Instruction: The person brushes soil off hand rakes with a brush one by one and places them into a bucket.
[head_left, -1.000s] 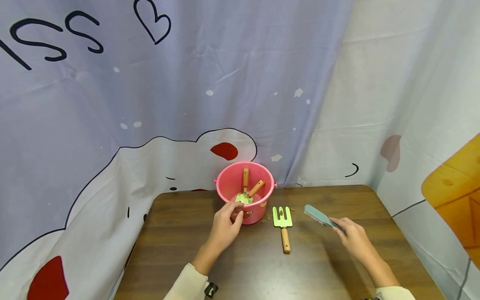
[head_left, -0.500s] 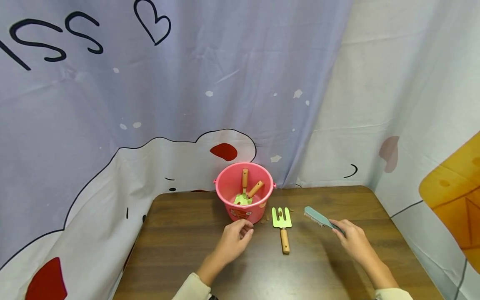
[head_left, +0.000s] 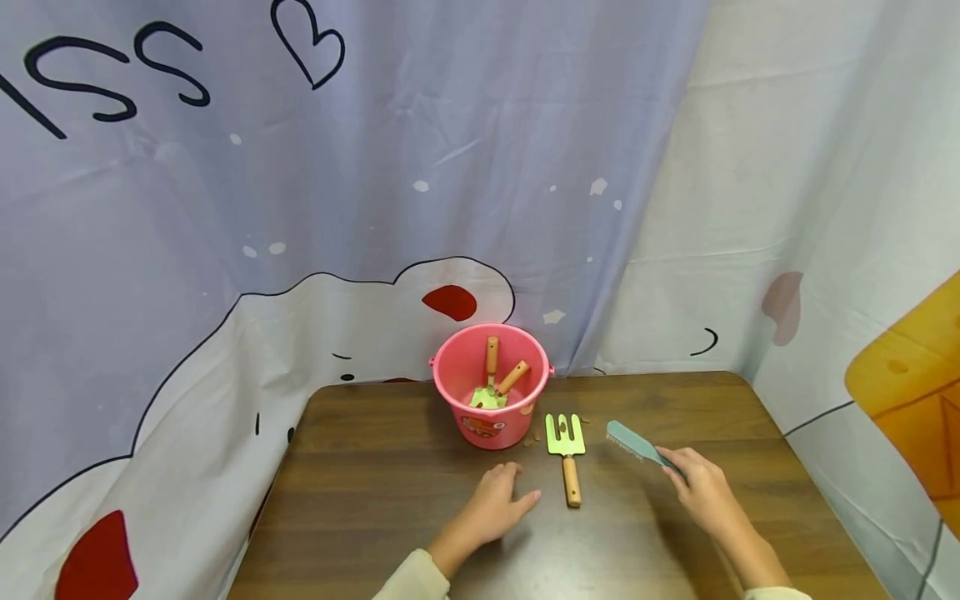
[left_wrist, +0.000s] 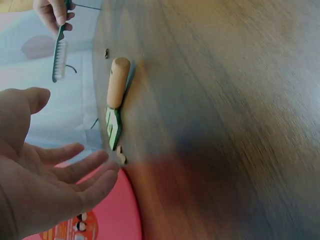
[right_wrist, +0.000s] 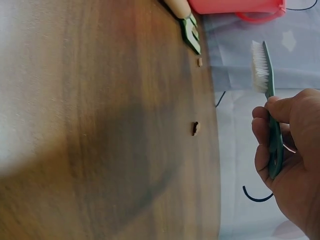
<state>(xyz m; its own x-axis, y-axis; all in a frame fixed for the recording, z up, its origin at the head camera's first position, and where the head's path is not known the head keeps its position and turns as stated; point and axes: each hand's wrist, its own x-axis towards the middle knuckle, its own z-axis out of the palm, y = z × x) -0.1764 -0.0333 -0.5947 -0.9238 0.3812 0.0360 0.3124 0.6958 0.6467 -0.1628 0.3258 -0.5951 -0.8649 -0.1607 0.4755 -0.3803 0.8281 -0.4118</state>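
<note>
My left hand [head_left: 492, 506] is over the table between the bucket and the hand fork, fingers spread and holding nothing. The right hand [head_left: 702, 492] grips a blue-green brush [head_left: 632, 439] by its handle; in the right wrist view its white bristles [right_wrist: 259, 67] face left, off the tabletop. A hand fork [head_left: 565, 437] with green tines and a wooden handle lies on the table, tines away from me. Behind my left hand stands a pink bucket [head_left: 467, 423] holding two wooden-handled tools [head_left: 512, 378], at least one with a green head.
The brown wooden table [head_left: 360, 483] reaches back to a printed curtain [head_left: 375, 208]. Small brown bits [right_wrist: 195, 128] lie on the table, some near the fork and bucket. One reddish-brown bit rests between the fork's tines.
My left hand has drawn back from the bucket's rim toward me and rightward, and its fingers have spread. The right hand with the brush has barely moved.
</note>
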